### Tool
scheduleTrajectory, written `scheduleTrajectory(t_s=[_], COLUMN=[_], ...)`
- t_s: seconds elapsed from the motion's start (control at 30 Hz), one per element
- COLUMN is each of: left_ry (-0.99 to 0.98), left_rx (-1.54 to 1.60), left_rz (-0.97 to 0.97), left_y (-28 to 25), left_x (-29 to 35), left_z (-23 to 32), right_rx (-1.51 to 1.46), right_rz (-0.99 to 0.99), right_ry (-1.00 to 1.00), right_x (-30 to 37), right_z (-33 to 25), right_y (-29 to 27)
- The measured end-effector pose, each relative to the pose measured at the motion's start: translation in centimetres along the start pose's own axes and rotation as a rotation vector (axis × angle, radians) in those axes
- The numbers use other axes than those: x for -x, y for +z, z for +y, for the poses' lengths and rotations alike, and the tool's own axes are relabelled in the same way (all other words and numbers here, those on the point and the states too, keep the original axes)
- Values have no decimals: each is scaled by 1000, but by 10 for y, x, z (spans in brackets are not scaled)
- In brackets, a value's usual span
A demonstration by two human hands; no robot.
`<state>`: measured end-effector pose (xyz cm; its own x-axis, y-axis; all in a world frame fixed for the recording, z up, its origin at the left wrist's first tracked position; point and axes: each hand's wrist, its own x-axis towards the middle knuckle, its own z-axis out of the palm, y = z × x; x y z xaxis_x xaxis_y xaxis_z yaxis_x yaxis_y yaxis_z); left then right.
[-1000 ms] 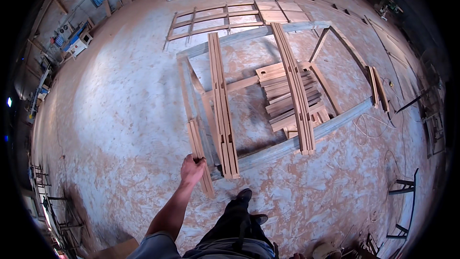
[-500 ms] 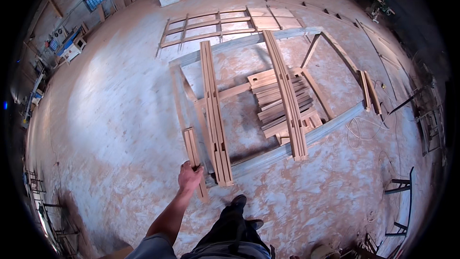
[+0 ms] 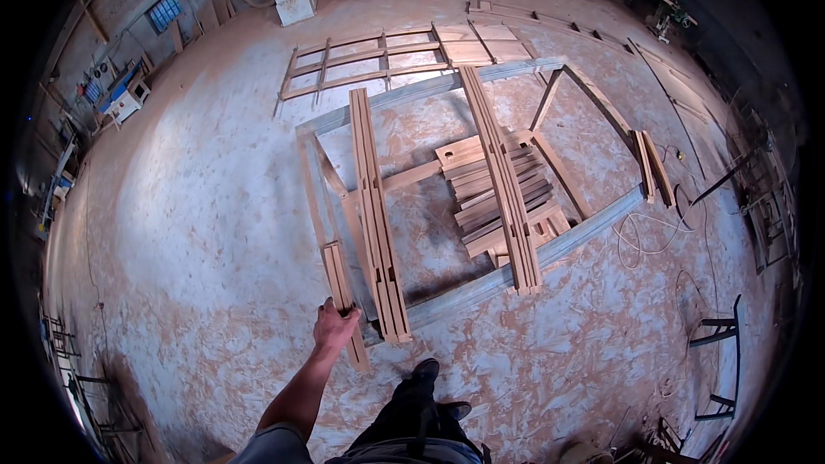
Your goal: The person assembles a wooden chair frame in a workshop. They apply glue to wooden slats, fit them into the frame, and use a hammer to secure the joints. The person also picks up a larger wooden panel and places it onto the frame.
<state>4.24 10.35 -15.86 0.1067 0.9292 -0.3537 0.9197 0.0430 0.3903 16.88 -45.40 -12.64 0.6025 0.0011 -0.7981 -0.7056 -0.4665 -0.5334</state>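
My left hand (image 3: 334, 326) is closed over the near part of a short pair of light wooden strips (image 3: 337, 273), its fingers curled round their edges. These strips rest at the near left corner of a large grey rectangular frame (image 3: 589, 231). Just right of my hand, a long bundle of grooved wooden strips (image 3: 372, 206) lies across the frame, with slots cut into it. A second long bundle (image 3: 501, 174) crosses the frame further right. My right hand is out of the picture.
Shorter boards (image 3: 497, 193) are stacked low inside the frame. Two wooden pieces (image 3: 650, 167) lean at its right corner. Beyond it lies a wooden lattice (image 3: 378, 58). A pale cable (image 3: 632, 236) coils on the floor, and a dark metal stand (image 3: 735, 361) is at right.
The whole view has shifted slightly, so the frame and bundles sit a little lower and further left. My left hand keeps its hold on the short strips.
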Motion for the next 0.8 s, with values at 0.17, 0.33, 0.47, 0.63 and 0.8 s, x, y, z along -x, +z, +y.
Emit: scheduleTrajectory(t_s=[0.17,0.33,0.47,0.63,0.8], left_ry=[273,461,630,748,976], left_rx=[21,110,139,331,-129], left_rz=[317,249,41,-336,-532], left_y=[3,-20,-10,58,92], left_x=[-2,22,57,124,203], left_z=[-2,57,115,128,155], right_rx=[80,97,30,3,1], right_rz=[17,-8,42,112,247], right_ry=[-26,-86,29,105,-52], right_x=[-1,5,3,-23,-3], right_z=[9,10,31,91,112], right_y=[-5,-6,-9,-33,-79])
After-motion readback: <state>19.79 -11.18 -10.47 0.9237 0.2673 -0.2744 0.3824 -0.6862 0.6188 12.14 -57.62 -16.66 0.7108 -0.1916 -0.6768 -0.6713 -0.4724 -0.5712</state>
